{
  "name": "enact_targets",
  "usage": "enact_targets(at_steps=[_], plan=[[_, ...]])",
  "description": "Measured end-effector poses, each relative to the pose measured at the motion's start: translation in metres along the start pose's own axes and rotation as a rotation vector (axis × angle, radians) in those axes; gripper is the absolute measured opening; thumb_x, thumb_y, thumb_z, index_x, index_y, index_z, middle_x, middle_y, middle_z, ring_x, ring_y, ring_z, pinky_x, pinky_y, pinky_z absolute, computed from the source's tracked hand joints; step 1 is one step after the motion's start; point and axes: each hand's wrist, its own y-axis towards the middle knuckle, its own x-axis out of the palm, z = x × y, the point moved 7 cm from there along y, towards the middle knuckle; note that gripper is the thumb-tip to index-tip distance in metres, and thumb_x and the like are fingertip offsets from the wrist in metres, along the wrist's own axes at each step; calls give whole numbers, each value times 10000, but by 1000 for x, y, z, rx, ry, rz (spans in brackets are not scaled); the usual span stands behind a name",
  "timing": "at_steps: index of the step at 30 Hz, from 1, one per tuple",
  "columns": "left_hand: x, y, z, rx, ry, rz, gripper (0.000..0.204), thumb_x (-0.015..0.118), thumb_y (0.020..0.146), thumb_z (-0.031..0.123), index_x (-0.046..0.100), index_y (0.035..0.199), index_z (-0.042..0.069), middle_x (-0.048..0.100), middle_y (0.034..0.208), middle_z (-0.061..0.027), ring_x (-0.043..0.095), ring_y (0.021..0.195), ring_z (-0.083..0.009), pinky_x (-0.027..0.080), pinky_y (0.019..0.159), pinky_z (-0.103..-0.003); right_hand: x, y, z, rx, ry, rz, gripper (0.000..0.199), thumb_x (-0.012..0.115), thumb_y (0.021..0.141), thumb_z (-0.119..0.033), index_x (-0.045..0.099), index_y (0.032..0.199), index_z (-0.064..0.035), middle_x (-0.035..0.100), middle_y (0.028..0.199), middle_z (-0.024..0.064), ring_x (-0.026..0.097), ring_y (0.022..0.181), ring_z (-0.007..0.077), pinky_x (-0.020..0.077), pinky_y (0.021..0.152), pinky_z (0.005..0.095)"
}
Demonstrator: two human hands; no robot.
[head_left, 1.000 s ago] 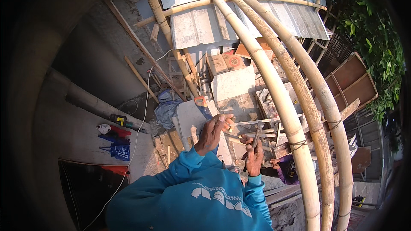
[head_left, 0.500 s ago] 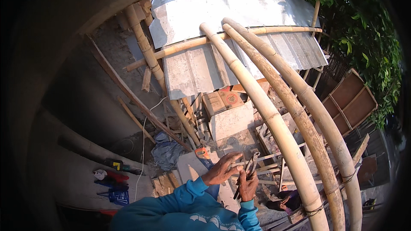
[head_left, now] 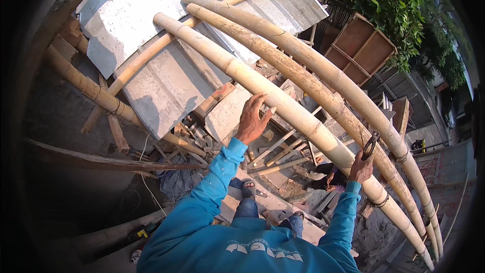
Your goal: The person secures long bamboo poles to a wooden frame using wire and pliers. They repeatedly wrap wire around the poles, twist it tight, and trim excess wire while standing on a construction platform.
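Three thick bamboo poles slope across my front, from the metal roof down to the lower right. My left hand (head_left: pixel 251 120) is at the near edge of the closest bamboo pole (head_left: pixel 298 116), its fingers spread and nothing in them. At the fingertips it seems to touch the pole. Farther right, my right hand (head_left: pixel 361 167) is closed around the handles of dark metal pincers (head_left: pixel 372 144). The pincers point up over the middle bamboo pole (head_left: pixel 323 93). A wire tie (head_left: pixel 382 200) wraps the closest pole below that hand.
A corrugated metal roof (head_left: pixel 156 83) lies ahead, with a bamboo crosspiece (head_left: pixel 151 52) along it. My feet stand on a narrow board (head_left: pixel 284 203). Below crouches another person (head_left: pixel 331 177) amid scrap timber and rubble. A wooden panel (head_left: pixel 359 50) leans at right.
My hands, together around the pincers before, are now apart. The left has moved onto the closest pole, while the right has carried the pincers rightward. The view has turned right.
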Motion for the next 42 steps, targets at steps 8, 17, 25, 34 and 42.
enact_targets(at_steps=[8, 17, 25, 34, 42], plan=[[148, 131, 16, 460, 327, -422, 815, 816, 732, 314, 447, 1400, 28, 434, 1431, -157, 389, 1333, -366, 285, 1144, -492, 43, -5, -4, -31, -129, 171, 361, 748, 753, -343, 559, 939, -98, 607, 967, 95, 575, 977, 304, 435, 788, 450], [210, 159, 7, 580, 682, -620, 952, 908, 604, 245, 416, 1404, 84, 469, 1362, -134, 429, 1299, -352, 316, 1121, -528, 33, -17, 2, -24, -62, 223, 410, 804, 672, -323, 544, 898, -102, 565, 896, 77, 567, 913, 291, 428, 757, 431], [214, 169, 15, 716, 840, -725, 910, 935, 513, 256, 475, 1272, 60, 594, 1108, -193, 578, 1097, -375, 493, 901, -513, 27, -13, -4, -44, -37, 213, 424, 827, 668, -346, 545, 878, -109, 556, 861, 81, 567, 856, 270, 430, 720, 404], [199, 150, 15, 563, 828, -795, 916, 941, 508, 268, 469, 1268, 74, 585, 1171, -194, 581, 1116, -376, 512, 892, -481, 24, -8, 1, -2, 58, 196, 435, 823, 667, -298, 540, 920, -83, 562, 891, 101, 570, 890, 294, 440, 751, 423], [194, 150, -2, 621, 765, -736, 963, 945, 513, 281, 476, 1319, 41, 557, 1207, -165, 549, 1151, -361, 469, 950, -469, 26, -9, 1, 6, 102, 169, 416, 822, 672, -277, 526, 898, -92, 530, 877, 89, 549, 882, 287, 428, 739, 421]])
